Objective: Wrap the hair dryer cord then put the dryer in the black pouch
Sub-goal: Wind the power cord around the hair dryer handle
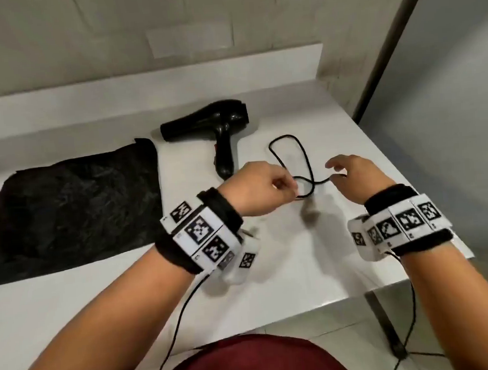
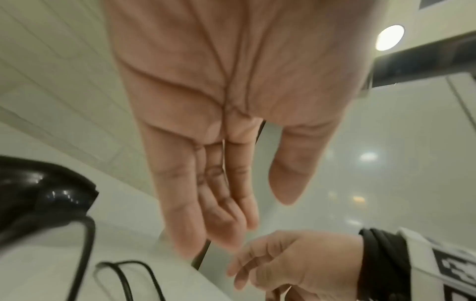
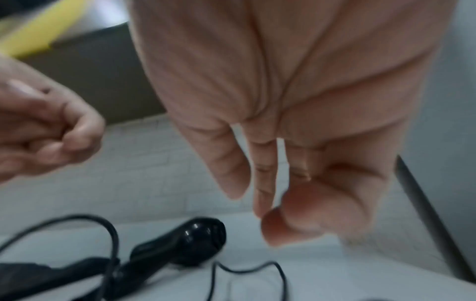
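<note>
The black hair dryer (image 1: 218, 128) lies on its side at the back of the white counter (image 1: 101, 304), nozzle to the left. Its thin black cord (image 1: 293, 158) loops loosely on the counter to the right of the handle. My left hand (image 1: 290, 186) has curled fingers and pinches the cord near the loops. My right hand (image 1: 334, 175) is a short way to the right, thumb against fingertips where the cord's free run ends. In the right wrist view the right hand (image 3: 265, 215) pinches, but the cord is hidden there. The crumpled black pouch (image 1: 74, 208) lies flat at the left.
The counter's right edge (image 1: 429, 209) is close beside my right wrist, with a slanted metal post (image 1: 389, 44) beyond it. A raised white ledge (image 1: 143, 85) runs along the back. Wrist-camera cables hang off the front edge.
</note>
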